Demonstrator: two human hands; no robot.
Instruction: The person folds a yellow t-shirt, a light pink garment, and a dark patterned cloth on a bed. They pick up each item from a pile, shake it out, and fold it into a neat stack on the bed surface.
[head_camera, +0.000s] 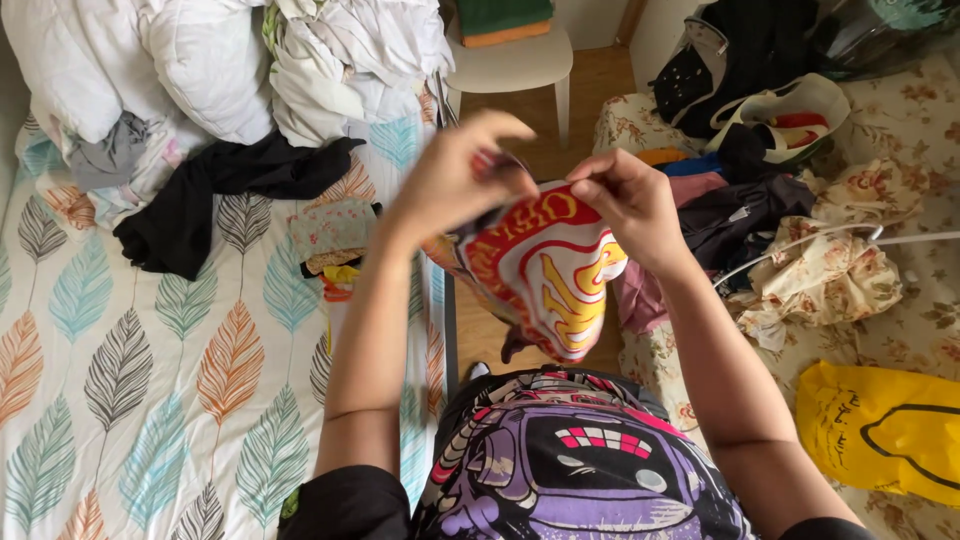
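A small white fabric garment printed with red and yellow flame shapes (545, 275) hangs in the air over the gap between two beds, held up by its top edge. The left hand (455, 180) is clenched on the upper left corner of the cloth, fingers curled over it; the right hand (625, 205) pinches the upper right corner between thumb and fingertips. The rest of the garment droops freely below, just above the person's purple and black printed shirt (575, 465).

To the left lies a bed with a white sheet patterned in teal, orange and grey feathers (130, 370). Near its right edge sits a short stack of folded small clothes (333, 240), with a crumpled black garment (215, 190) beside it and a heap of white bedding (230, 60) at the far end. To the right, a bed in cream floral fabric (920, 290) carries a tangle of dark and pink clothes (715, 215) near its left edge, and a yellow plastic bag (880, 430) at the near right corner. A white stool (510, 65) stands on the wooden floor (590, 90) beyond.

The grip is only at the two corners, so as I judge it, a slackened pinch could let the cloth slip down into the gap between the beds
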